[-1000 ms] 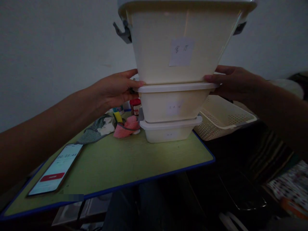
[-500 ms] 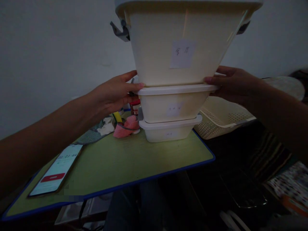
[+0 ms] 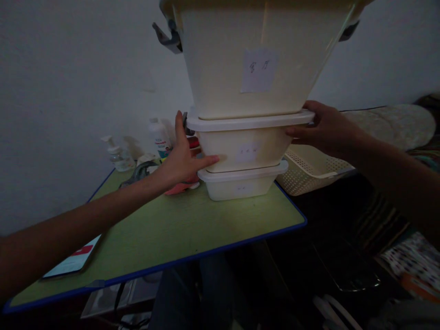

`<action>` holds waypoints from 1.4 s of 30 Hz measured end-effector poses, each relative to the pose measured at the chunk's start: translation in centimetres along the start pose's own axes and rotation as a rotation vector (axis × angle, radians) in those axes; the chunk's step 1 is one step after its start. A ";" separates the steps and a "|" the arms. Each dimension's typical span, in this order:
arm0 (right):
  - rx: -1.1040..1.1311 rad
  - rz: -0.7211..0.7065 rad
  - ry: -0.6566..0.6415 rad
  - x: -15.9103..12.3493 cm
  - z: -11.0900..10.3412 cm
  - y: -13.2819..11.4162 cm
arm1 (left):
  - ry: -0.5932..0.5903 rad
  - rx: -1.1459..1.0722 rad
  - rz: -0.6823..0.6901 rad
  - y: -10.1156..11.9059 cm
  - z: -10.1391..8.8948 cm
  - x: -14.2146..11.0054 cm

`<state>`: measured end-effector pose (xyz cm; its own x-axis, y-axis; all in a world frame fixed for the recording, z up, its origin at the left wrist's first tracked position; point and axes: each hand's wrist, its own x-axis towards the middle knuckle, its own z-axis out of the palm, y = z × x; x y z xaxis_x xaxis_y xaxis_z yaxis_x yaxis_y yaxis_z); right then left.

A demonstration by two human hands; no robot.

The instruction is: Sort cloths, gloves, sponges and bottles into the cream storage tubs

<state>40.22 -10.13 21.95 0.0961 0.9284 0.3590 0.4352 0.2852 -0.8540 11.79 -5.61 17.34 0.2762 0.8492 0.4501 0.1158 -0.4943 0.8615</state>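
Three cream lidded storage boxes stand stacked, growing larger upward: a small bottom box (image 3: 223, 190), a middle storage box (image 3: 227, 149), and a large top box (image 3: 213, 78) with grey side latches and a paper label. My left hand (image 3: 187, 158) is against the left side of the middle box, its thumb across the front and its index finger pointing up; the other fingers are partly hidden. On the opposite side, my right hand (image 3: 326, 128) grips the middle box near its lid rim, thumb on the front.
The stack stands on a green table (image 3: 165, 229) with a blue edge. A phone (image 3: 74, 261) lies at the left, partly under my forearm. Behind are a pump bottle (image 3: 118, 158), a white bottle (image 3: 160, 137) and cloths. To the right sits a perforated basket (image 3: 299, 176).
My left hand has shifted lower, its thumb moving from the middle box's lid to its front wall. My right thumb has also dropped below the lid rim. The boxes remain stacked.
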 end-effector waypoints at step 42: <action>0.034 -0.159 0.075 11.3 0.0 5.9 | -0.017 -0.022 -0.098 -4.0 0.3 8.4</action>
<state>43.91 2.00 20.98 0.0953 0.8509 0.5167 0.4198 0.4363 -0.7959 13.94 3.43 17.57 0.2809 0.8899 0.3595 0.1218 -0.4046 0.9063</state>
